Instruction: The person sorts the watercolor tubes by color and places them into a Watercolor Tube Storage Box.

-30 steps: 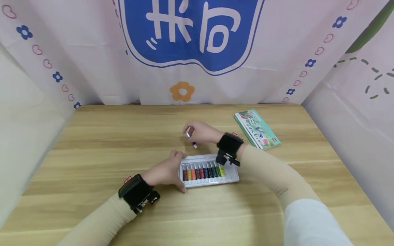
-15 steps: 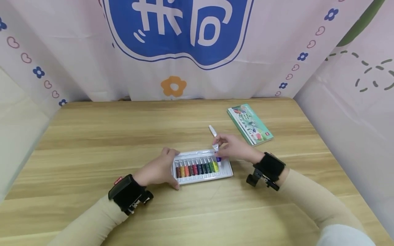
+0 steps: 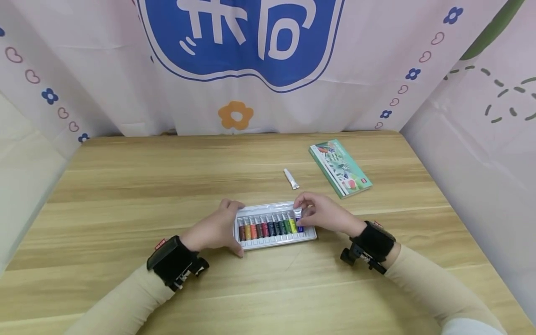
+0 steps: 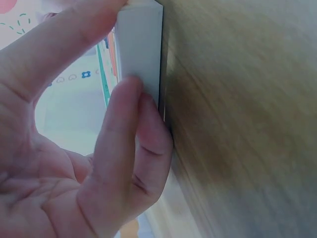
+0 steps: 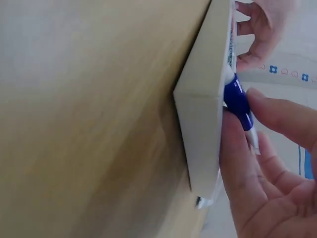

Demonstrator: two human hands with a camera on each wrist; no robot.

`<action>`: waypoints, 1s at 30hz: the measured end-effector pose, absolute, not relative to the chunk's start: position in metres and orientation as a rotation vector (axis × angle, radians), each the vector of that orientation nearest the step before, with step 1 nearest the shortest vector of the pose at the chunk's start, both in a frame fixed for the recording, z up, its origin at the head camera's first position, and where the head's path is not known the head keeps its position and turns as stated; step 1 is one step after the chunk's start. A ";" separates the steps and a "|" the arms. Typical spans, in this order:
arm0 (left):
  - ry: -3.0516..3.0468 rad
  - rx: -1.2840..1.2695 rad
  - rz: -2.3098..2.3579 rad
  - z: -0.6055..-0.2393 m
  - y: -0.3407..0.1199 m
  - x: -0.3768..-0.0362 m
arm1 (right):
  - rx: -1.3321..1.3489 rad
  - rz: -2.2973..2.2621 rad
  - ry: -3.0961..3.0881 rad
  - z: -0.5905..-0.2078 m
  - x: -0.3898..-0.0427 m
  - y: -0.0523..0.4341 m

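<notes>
A white plastic tray (image 3: 309, 234) holds a row of small paint tubes (image 3: 264, 229), brown and orange at the left through red, dark and green to yellow. My left hand (image 3: 215, 228) grips its left end, thumb at the near edge and fingers at the far one. Up close in the left wrist view, fingers press on the tray's end wall (image 4: 141, 49). My right hand (image 3: 326, 215) pinches a blue-purple paint tube (image 5: 237, 101) between thumb and fingers. That tube sits at the tray's right part, beside the yellow one, its silver end toward the far side.
Behind the tray lies a loose white tube (image 3: 291, 178) on the wooden table (image 3: 167, 186). A green illustrated box (image 3: 341, 168) lies at the back right. A printed curtain (image 3: 104, 70) hangs along the table's far edge.
From beyond the tray, my right hand has come right and nearer with the blue-purple tube, then lowered it beside the yellow one. The white tube has come into view. The left hand keeps its grip.
</notes>
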State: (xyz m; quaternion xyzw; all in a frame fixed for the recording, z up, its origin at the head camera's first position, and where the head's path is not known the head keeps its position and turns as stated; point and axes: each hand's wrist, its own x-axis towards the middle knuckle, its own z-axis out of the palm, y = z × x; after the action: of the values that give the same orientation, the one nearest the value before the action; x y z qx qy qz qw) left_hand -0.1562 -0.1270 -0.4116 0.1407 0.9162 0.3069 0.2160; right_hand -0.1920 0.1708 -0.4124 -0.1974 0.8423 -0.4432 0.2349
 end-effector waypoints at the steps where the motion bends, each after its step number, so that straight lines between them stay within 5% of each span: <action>1: 2.539 0.391 0.855 -0.412 -0.127 -0.156 | -0.555 -1.184 2.339 -0.412 -0.191 0.170; 30: 2.512 0.393 0.880 -0.406 -0.128 -0.154 | -0.936 -0.821 2.610 -0.416 -0.180 0.178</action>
State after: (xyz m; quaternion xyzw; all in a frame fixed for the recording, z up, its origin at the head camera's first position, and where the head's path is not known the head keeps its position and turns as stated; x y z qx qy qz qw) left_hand -0.1542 -0.1275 -0.4061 0.1422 0.9101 0.3188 0.2234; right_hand -0.1796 0.1778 -0.4163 -0.3210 0.8956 -0.2816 0.1246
